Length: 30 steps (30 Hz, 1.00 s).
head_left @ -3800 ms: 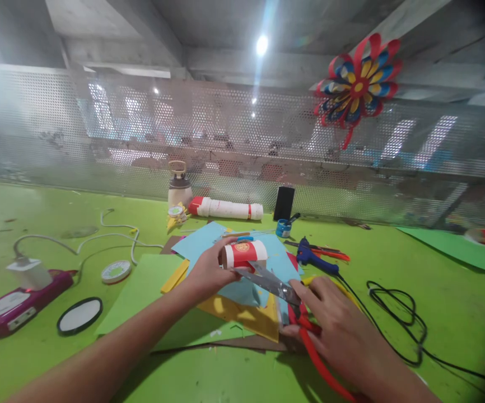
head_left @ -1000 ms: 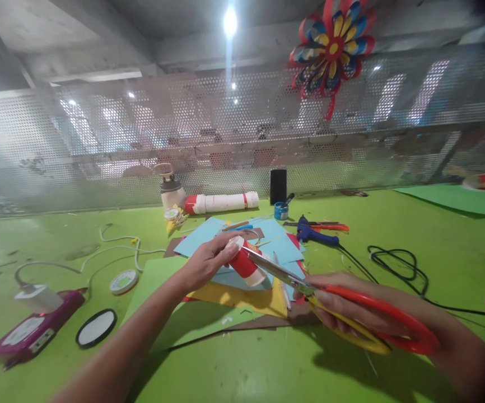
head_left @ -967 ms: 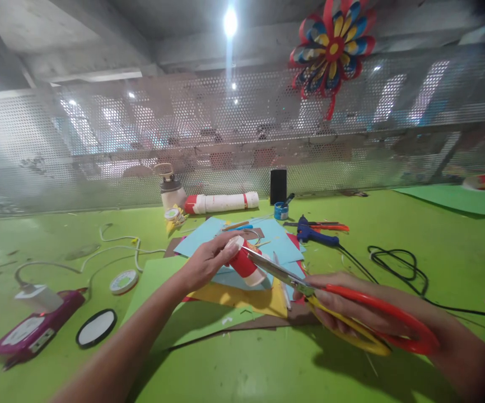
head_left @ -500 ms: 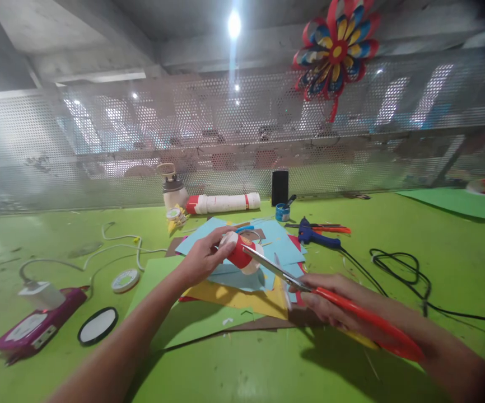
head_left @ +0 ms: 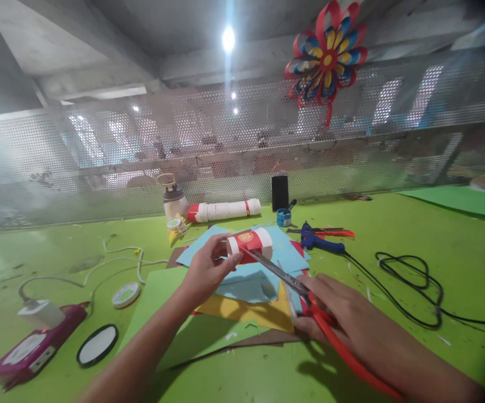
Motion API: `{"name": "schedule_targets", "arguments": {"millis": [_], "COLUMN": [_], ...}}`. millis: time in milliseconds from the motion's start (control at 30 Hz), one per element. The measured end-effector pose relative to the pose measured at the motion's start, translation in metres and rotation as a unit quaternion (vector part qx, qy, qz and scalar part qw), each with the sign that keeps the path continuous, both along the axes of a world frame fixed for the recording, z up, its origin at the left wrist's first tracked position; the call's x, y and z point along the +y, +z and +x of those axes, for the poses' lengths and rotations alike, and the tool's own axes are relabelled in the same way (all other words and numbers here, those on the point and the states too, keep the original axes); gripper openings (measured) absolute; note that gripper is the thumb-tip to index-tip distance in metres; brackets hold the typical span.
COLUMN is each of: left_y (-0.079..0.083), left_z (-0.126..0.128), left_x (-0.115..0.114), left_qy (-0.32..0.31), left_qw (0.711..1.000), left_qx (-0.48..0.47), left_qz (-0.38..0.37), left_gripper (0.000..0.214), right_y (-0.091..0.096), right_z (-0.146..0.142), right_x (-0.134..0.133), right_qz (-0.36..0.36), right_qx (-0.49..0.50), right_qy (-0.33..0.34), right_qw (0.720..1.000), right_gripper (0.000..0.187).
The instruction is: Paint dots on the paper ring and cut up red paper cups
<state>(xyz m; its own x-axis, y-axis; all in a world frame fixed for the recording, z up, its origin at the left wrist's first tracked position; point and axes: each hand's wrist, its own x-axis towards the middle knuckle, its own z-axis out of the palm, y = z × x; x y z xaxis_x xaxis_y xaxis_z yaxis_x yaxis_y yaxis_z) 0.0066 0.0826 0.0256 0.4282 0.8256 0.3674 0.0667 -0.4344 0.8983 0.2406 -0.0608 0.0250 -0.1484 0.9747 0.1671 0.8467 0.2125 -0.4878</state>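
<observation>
My left hand (head_left: 207, 266) is closed around a red and white paper cup (head_left: 251, 242), held on its side above a pile of coloured paper sheets (head_left: 242, 280). My right hand (head_left: 343, 313) grips a pair of large scissors (head_left: 287, 278) with red handles. The steel blades point up and left, and their tips touch the cup's lower side. Under both hands lie blue, yellow and green sheets on a brown board on the green table (head_left: 393, 336).
A blue glue gun (head_left: 318, 240) with a black cable (head_left: 410, 280) lies right of the pile. Behind it are a white and red roll (head_left: 225, 211), a small bottle (head_left: 173, 197), a black block (head_left: 280, 192). At left lie a power strip (head_left: 32, 347), tape roll (head_left: 125, 294), round mirror (head_left: 97, 345).
The cup has turned from pointing its mouth at me to lying sideways. My right hand came nearer and lower, and the scissor blades closed onto the cup's lower side.
</observation>
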Motion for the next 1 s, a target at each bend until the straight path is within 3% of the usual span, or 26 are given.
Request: {"name": "schedule_targets", "arguments": {"millis": [133,333,533,800,1000], "left_y": [-0.001,-0.001,-0.003,-0.002,-0.004], "left_z": [0.004,0.006,0.007,0.005,0.007], "left_x": [-0.006,-0.013,-0.016,-0.016,-0.013], "left_qy": [0.017,0.051,0.050,0.050,0.080], "left_qw": [0.999,0.998,0.996,0.996,0.992], "left_qx": [-0.028,-0.036,-0.062,-0.061,-0.044], "left_qz": [-0.007,0.031,0.028,0.051,0.092], "left_gripper": [0.048,0.048,0.046,0.044,0.041], "right_y": [-0.007,-0.014,-0.011,-0.003,0.008], "right_z": [0.003,0.010,0.010,0.008,0.005], "right_x": [0.001,0.004,0.000,0.001,0.000], "right_qz": [0.040,0.171,0.198,0.125,0.002], "right_qx": [-0.057,-0.095,-0.096,-0.047,0.044], "right_qy": [-0.002,0.029,0.041,0.026,0.040], "right_qw": [0.998,0.980,0.975,0.991,0.998], "right_gripper": [0.042,0.042,0.030,0.023,0.026]}}
